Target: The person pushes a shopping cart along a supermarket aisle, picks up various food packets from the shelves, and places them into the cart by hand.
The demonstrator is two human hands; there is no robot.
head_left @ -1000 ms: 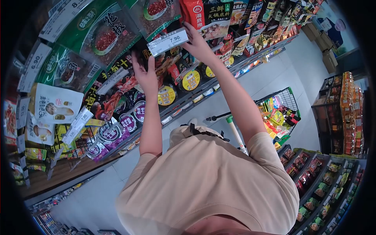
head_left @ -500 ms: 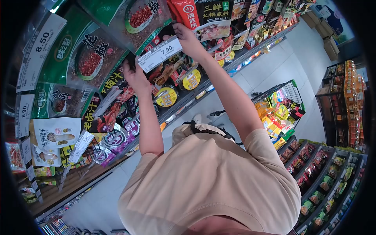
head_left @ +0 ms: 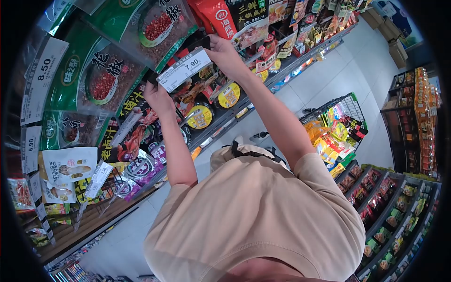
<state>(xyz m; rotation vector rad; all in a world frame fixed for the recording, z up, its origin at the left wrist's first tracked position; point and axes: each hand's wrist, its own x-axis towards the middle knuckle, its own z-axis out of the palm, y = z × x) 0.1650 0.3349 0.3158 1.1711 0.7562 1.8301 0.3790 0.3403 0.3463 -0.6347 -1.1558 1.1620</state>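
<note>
Behind a white price tag reading 7.90 (head_left: 184, 69), a dark package (head_left: 201, 44) shows only at its edges. My right hand (head_left: 222, 54) has its fingers closed at the package's upper right edge. At the other end, my left hand (head_left: 159, 97) is closed by a dark edge, its fingertips partly hidden. Green-edged bags of red peppercorns (head_left: 157, 30) hang just above my hands. A red packet (head_left: 213, 19) is beyond my right hand. Below the tag are dark packets with food pictures and yellow-lidded tubs (head_left: 199, 116).
A wire cart (head_left: 350, 105) filled with colourful packets (head_left: 331, 143) stands on the floor at the right. Purple-lidded tubs (head_left: 141, 168) and white bags (head_left: 70, 164) are on the left shelves. Racks (head_left: 413, 117) stand farther right; cardboard boxes (head_left: 397, 51) are at the upper right.
Both hands have shifted slightly left and downward in view. The left hand, its fingers spread at first, has closed near the dark edge. The camera view has shifted a little.
</note>
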